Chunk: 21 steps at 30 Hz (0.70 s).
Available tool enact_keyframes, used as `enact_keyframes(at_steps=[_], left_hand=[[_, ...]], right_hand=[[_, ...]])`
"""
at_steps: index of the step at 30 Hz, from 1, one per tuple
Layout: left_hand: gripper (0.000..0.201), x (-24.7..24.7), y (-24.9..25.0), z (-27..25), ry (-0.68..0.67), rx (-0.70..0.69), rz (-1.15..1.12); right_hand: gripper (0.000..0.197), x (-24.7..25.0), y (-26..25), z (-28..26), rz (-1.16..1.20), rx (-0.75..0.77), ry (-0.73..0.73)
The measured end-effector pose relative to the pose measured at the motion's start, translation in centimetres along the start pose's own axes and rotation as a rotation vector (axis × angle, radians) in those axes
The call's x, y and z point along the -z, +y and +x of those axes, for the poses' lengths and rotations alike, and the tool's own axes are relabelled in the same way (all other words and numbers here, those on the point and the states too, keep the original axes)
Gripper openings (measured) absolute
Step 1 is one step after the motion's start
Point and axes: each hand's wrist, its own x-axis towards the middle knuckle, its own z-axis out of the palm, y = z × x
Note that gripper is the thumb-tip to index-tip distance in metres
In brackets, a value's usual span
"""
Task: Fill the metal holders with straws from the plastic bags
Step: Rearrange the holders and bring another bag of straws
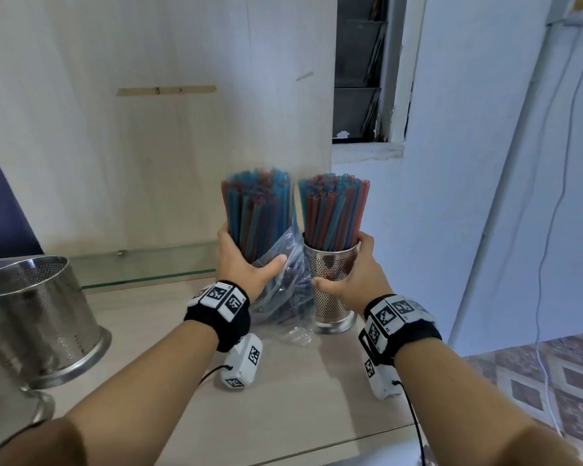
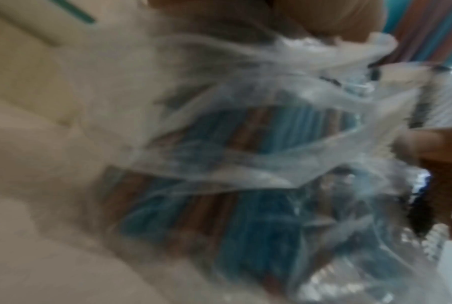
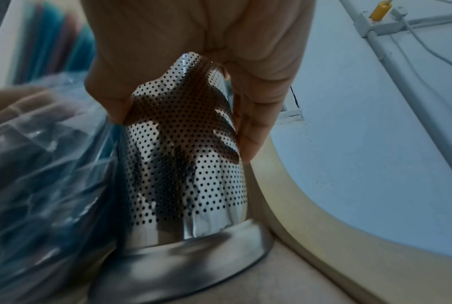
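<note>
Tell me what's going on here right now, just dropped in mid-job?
A person is loading straws into metal holders. The right hand grips a perforated holder already packed with red and blue straws. The left hand holds a bundle of straws still in its plastic bag. A larger holder stands empty at left.

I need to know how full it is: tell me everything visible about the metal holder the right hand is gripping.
The perforated metal holder is a shiny steel cylinder, dotted with small holes, on a flared solid base. It stands upright on the pale counter, packed with red and blue straws rising well above its rim. The right hand wraps its side; a crumpled plastic bag presses against its left.
</note>
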Motion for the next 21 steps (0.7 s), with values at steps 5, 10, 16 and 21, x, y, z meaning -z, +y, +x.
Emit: enact_keyframes(at_steps=[5, 10, 16, 21], left_hand=[[0.127, 0.9, -1.7, 1.2, -0.192, 0.212, 0.167], [0.123, 2.0, -1.7, 1.7, -0.255, 0.242, 0.266], [0.107, 3.6, -0.2, 0.4, -0.211, 0.232, 0.289], [0.123, 5.7, 0.4, -0.4, -0.177, 0.163, 0.311]], right_hand=[[0.104, 0.1, 0.0, 0.1, -0.016, -0.006, -0.006], [0.106, 0.1, -0.3, 0.0, -0.037, -0.032, -0.012], [0.111, 0.4, -1.2, -0.7, -0.070, -0.090, -0.027], [0.122, 0.9, -3.3, -2.7, -0.164, -0.241, -0.020]])
